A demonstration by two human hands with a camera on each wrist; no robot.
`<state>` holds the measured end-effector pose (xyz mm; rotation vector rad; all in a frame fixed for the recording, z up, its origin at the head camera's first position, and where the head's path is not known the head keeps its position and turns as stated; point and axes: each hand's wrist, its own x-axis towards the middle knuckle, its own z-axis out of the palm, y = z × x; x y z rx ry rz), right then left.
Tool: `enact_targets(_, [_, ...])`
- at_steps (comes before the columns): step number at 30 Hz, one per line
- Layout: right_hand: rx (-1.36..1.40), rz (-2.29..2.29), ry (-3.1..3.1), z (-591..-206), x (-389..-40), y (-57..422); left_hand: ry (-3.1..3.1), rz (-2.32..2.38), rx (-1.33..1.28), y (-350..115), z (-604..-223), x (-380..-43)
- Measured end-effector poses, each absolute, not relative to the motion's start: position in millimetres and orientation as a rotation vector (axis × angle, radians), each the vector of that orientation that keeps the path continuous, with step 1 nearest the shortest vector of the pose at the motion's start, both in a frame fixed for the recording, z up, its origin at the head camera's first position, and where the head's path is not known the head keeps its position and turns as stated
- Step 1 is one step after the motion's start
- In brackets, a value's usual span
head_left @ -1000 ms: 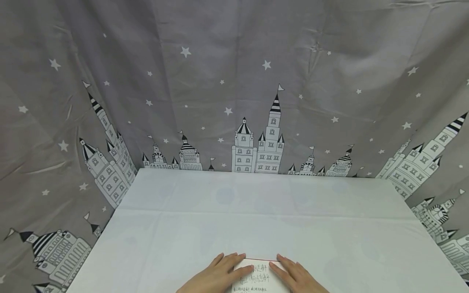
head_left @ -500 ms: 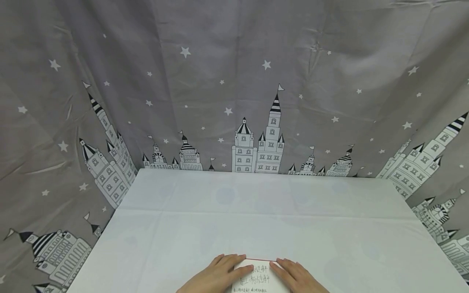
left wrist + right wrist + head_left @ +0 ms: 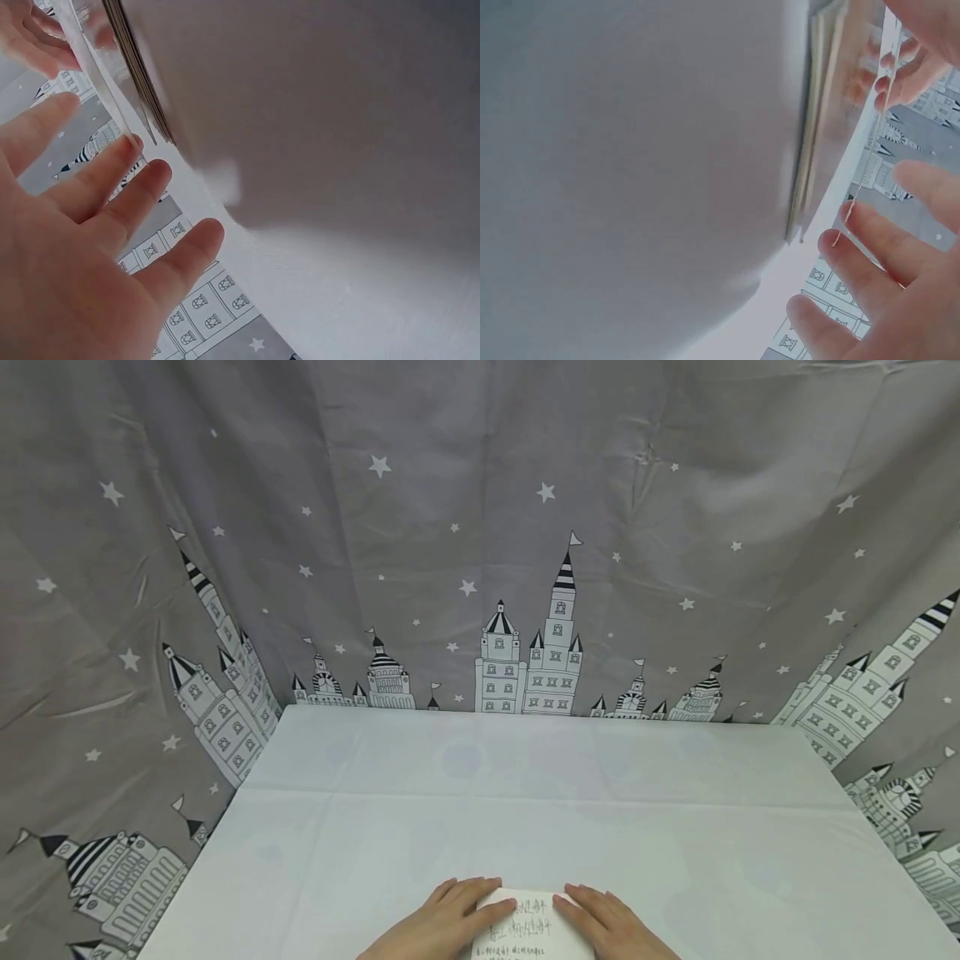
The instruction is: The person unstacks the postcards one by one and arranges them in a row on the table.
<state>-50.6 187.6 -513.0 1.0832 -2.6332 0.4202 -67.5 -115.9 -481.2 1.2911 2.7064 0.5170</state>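
A notebook [image 3: 529, 938] with handwriting on its white top page is at the bottom centre of the head view, its near part cut off by the frame. My left hand [image 3: 448, 920] holds its left side, and my right hand [image 3: 613, 923] its right side. Both thumbs lie on the page, with the other fingers at the far corners and edge. From the left wrist, the dark edge of the page stack [image 3: 141, 79] shows above my fairly straight fingers. Several fingertips [image 3: 829, 240] meet a thin pale edge in the right wrist view. Both thumbs are hidden there.
A white cloth [image 3: 480, 827] with a raised crease covers the table. Behind and to both sides hangs a grey curtain [image 3: 450, 485] printed with castles and stars. Shadow darkens the near surface in both wrist views.
The thin red line along the notebook's far edge, visible before, no longer shows. Both hands have shifted very slightly and keep their places at its sides.
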Motion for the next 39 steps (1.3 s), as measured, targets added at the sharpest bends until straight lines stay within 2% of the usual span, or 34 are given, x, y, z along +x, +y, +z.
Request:
enact_targets(13, [1.183, 0.452, -2.584, -501.8, -59.4, 188.2, 2.763, 0.558, 1.162, -121.6, -472.9, -70.8])
enact_targets(26, [1.216, 0.49, -2.637, -480.6, -75.6, 166.6, 2.757, 0.633, 1.057, -137.2, -463.7, -80.9])
enact_targets(33, [1.214, 0.484, -2.734, -471.7, -82.9, 159.9, 2.838, 0.549, 1.154, -145.5, -461.2, -90.2])
enact_targets(39, [1.225, 0.46, -2.724, -471.4, -93.9, 150.1, 2.832, 0.576, 1.11, -152.1, -462.0, -97.1])
